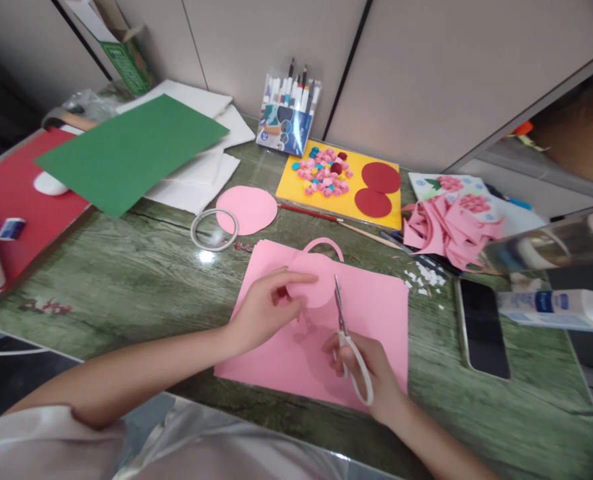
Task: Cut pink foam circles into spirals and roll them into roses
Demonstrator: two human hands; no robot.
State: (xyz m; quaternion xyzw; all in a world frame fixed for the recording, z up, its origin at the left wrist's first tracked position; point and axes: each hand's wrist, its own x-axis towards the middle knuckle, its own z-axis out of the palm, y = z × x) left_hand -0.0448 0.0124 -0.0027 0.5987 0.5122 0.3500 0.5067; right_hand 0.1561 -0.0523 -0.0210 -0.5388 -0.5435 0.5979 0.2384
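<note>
Between its thumb and fingers, my left hand pinches a roundish pink paper piece. My right hand grips a pair of scissors with white handles, fingers in the loops. The blades point away from me and meet the right edge of the paper piece. A curved pink strip arcs above that piece. Both hands are over a stack of pink paper sheets. Past the stack lies a pink paper circle, partly overlapped by a grey ring.
Green card lies on white sheets at the left. At the back stand a marker pack and a yellow sheet bearing pompom-like balls and red circles. Pink offcuts, a phone and a white tube occupy the right.
</note>
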